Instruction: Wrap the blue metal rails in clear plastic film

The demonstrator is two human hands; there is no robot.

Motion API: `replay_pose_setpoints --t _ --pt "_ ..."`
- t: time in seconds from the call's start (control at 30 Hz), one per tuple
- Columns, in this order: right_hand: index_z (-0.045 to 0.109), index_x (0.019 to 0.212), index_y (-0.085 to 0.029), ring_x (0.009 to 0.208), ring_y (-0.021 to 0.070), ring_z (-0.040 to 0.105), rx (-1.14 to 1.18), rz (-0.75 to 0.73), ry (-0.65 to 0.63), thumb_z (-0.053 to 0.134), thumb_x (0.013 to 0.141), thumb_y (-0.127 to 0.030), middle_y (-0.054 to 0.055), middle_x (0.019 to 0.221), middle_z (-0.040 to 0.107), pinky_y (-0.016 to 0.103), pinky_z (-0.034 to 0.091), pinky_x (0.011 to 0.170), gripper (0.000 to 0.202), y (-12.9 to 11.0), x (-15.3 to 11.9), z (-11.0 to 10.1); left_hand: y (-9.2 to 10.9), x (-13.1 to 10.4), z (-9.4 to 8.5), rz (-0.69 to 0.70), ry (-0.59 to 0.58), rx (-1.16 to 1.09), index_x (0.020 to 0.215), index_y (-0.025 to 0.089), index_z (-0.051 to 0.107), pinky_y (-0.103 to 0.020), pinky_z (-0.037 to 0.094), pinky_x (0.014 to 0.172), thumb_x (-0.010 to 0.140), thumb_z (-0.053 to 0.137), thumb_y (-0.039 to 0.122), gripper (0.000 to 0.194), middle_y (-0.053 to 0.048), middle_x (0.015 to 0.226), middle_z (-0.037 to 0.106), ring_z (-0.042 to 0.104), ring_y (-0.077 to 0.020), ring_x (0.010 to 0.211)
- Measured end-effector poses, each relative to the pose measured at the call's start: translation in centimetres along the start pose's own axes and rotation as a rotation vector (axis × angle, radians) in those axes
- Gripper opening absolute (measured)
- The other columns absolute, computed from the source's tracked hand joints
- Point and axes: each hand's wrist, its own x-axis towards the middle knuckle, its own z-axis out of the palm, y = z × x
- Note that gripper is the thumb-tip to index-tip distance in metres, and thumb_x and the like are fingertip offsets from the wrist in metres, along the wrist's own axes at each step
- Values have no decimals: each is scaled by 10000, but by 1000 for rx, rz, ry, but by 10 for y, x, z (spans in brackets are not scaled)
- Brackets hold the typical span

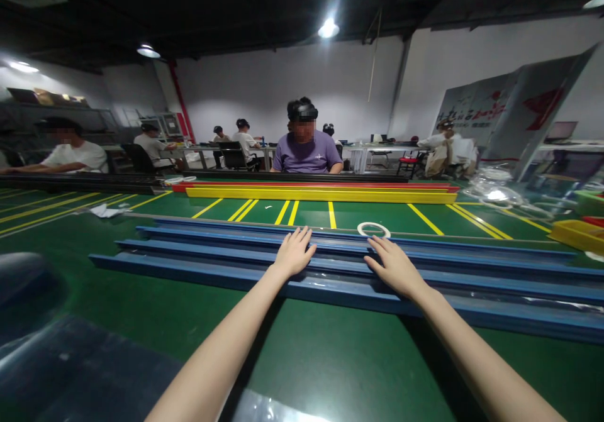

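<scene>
Several long blue channel strips lie side by side across the green table. My left hand rests palm down over them near the middle, fingers stretched and slightly spread. To its right, my right hand lies over the same strips, also flat with the fingers apart. Neither hand is wrapped around a strip. Just beyond my right fingertips is a white ring, which looks like a roll of tape. Whether the palms press on the strips or hover just above cannot be made out.
Yellow and red strips lie across the table's far side, before a seated person in purple. Crumpled clear plastic and a yellow bin are at right. White scraps lie left. Plastic film covers the near left.
</scene>
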Motion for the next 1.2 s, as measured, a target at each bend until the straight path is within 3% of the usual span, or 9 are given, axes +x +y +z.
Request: replay_pose_setpoints --t 0.27,0.4,0.53,0.67,0.8,1.0,1.1,1.2 --pt "288 1326 -158 1263 234 239 -4 63 -152 204 826 -542 67 1366 314 442 212 1014 636 5 25 11 -11 22 6 -29 -108 -20 1324 221 266 -447 133 1033 840 175 552 593 -28 1393 250 170 -237 1290" --pt "392 1269 -148 1248 240 277 -41 24 -214 197 825 -555 91 1342 353 459 208 1006 633 3 33 14 -11 28 6 -20 -174 -28 1299 229 322 -442 161 1022 803 169 626 653 -32 1389 265 208 -243 1278" --pt "484 1193 -116 1175 258 386 -118 -66 -182 232 811 -572 134 1252 467 460 211 994 646 4 41 11 -9 32 5 -27 -189 -21 1298 220 325 -425 167 1020 786 169 652 688 -48 1387 271 213 -238 1276" --pt "545 1125 -114 1092 264 461 -112 -97 -216 247 794 -595 143 1165 537 401 305 940 656 7 51 7 -8 35 4 -30 -183 -2 1289 218 342 -425 169 1016 776 197 663 695 -57 1373 306 237 -239 1265" --pt "538 1127 -155 1041 273 492 -59 -11 -255 279 733 -671 128 1153 537 369 380 857 699 10 60 9 -8 40 3 -33 -168 28 1256 227 394 -408 210 995 756 232 682 695 -59 1332 380 310 -244 1226" --pt "510 1157 -207 1025 304 497 -93 79 -358 262 645 -769 117 1140 548 409 397 808 799 13 75 9 -12 53 -2 -32 -200 70 1187 279 478 -328 362 861 711 212 736 712 -40 1163 559 503 -234 1051" --pt "522 1142 -198 1006 315 509 -109 97 -431 315 575 -803 130 1110 567 409 402 791 854 15 81 9 -15 57 -3 -13 -192 101 1151 293 513 -317 372 830 699 213 746 707 -40 1068 613 536 -235 993" --pt "547 1091 -178 970 312 525 -117 86 -389 310 558 -815 145 1071 581 405 407 773 864 16 82 11 -16 56 0 12 -143 134 1131 285 528 -300 380 794 702 249 734 681 -47 1022 623 537 -232 967"
